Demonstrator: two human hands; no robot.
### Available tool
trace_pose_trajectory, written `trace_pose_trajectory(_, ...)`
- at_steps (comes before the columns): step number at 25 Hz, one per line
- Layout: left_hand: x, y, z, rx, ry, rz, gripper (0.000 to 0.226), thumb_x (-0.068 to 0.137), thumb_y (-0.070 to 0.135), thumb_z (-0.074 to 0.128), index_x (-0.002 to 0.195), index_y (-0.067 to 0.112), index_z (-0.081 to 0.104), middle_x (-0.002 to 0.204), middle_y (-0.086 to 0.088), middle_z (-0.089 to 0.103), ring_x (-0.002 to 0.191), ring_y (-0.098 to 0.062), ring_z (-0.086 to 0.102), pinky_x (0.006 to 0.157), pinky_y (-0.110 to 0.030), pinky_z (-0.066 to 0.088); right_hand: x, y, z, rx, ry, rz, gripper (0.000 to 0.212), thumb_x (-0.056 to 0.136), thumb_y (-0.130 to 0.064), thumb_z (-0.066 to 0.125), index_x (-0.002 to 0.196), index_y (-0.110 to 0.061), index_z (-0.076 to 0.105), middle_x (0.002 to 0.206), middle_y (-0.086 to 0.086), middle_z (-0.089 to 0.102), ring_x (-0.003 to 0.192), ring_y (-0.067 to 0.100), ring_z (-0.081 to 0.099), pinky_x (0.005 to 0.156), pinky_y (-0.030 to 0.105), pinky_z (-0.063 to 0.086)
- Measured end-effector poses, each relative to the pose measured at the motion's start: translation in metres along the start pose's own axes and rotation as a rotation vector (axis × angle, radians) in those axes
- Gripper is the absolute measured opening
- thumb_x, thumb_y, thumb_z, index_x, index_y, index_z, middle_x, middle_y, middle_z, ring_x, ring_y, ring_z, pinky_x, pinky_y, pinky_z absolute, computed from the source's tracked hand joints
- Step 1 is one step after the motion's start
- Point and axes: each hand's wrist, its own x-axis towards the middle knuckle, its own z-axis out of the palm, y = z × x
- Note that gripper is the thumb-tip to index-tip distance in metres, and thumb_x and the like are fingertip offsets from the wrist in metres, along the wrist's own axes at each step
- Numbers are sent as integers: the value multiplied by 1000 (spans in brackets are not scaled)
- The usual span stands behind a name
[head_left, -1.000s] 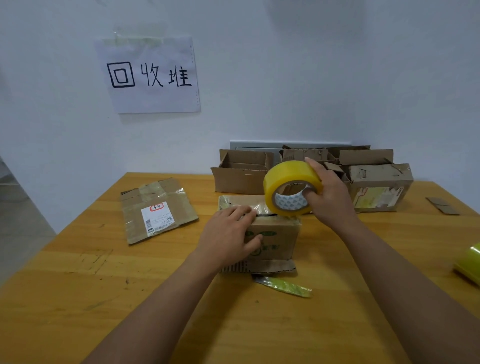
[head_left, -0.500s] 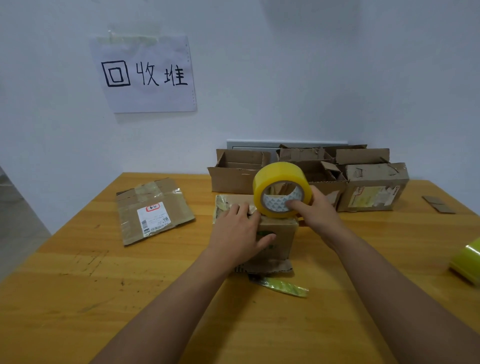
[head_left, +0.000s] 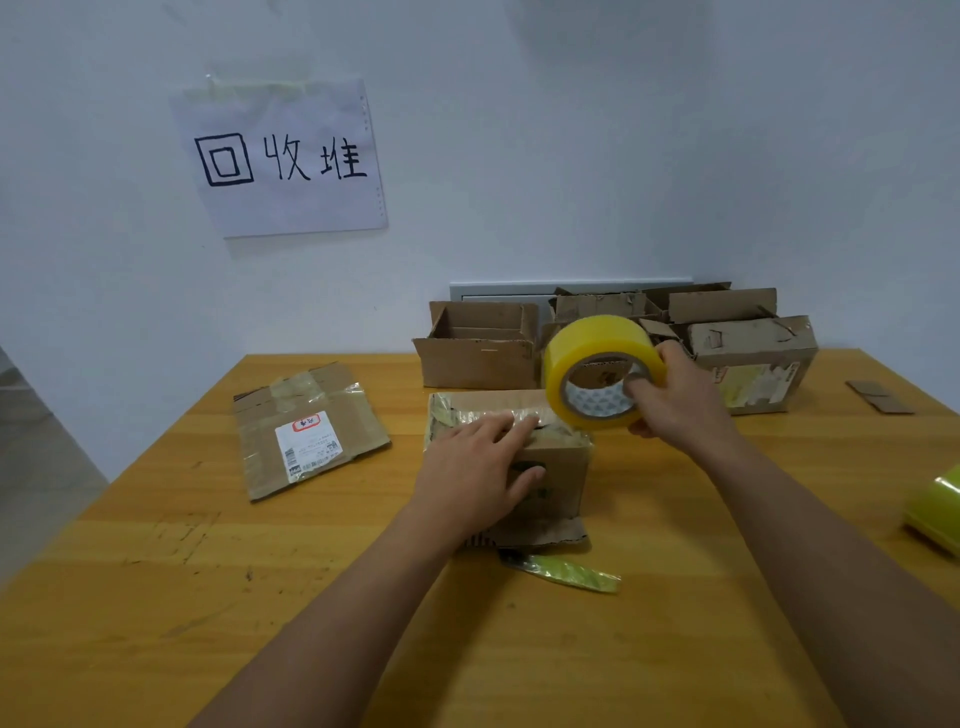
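A small cardboard box (head_left: 563, 470) stands in the middle of the wooden table (head_left: 156, 597). My left hand (head_left: 480, 467) lies flat on its top with straight fingers, pressing down a strip of clear tape, thumb over the box's front. My right hand (head_left: 680, 400) grips a big roll of yellow tape (head_left: 597, 364), a finger hooked into its core, and holds it just above the box's right end. The tape runs from the roll onto the box top.
A flattened box with a white label (head_left: 306, 431) lies to the left. Several open cardboard boxes (head_left: 480, 345) stand along the back wall. A loose scrap of tape (head_left: 566, 571) lies in front of the box. A second tape roll (head_left: 935, 512) sits at the right edge.
My right hand drew the roll left and down towards the box, then back to the right. My left hand stayed flat on the box top.
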Motion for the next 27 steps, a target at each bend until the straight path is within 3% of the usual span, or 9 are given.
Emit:
trace_pose_trajectory(4,2,3,-3,22,9,9,60,96,63,33,151,38,27,148,5,41,136,-18,37,106,-37,34,-11,20,10,347,-21,167,21,96,-18,56,115,-19,49,108,12,61,69,33,71,59,38,60)
trace_pose_trajectory(7,9,7,-9,20,-9,87,59,97,54,38,150,28,33,153,5,37,139,-17,32,113,-36,27,-16,23,21,613,-104,264,39,91,-11,65,125,-20,47,110,15,64,71,33,72,59,36,60)
trace_pose_trajectory(9,13,12,-11,-20,-41,112,58,96,47,43,147,20,37,154,3,38,138,-17,36,112,-34,30,-18,20,28,670,-118,258,45,88,-10,69,126,-18,45,107,18,65,66,28,71,58,34,60)
trace_pose_trajectory(13,16,21,-10,-56,-38,57,58,93,50,46,142,20,41,141,-2,49,126,-21,45,101,-35,41,-18,13,34,603,-67,191,57,88,-10,70,135,-21,39,109,14,63,61,22,69,56,30,58)
trace_pose_trajectory(16,17,23,-5,-1,-10,93,53,94,52,44,138,23,48,136,-2,52,124,-21,45,102,-36,38,-18,9,32,486,-55,86,68,89,-13,69,144,-34,34,115,3,57,75,26,70,58,30,59)
trace_pose_trajectory(19,18,21,-4,-13,8,128,52,95,52,45,136,23,52,135,2,55,126,-17,46,104,-33,37,-19,4,34,355,-54,41,55,91,-17,65,137,-30,38,113,4,57,76,26,68,56,29,59)
trace_pose_trajectory(23,18,20,-6,-36,-13,122,50,96,53,42,138,26,47,136,6,55,123,-15,52,90,-29,44,-12,1,29,265,-97,54,34,95,-21,59,122,-24,39,107,9,60,65,23,69,52,27,57)
trace_pose_trajectory(27,17,19,-10,-63,-26,116,53,98,54,41,145,31,35,147,9,46,127,-16,51,86,-30,46,-9,3,13,216,-35,9,26,97,-19,54,118,-27,41,108,6,59,74,27,69,48,22,54)
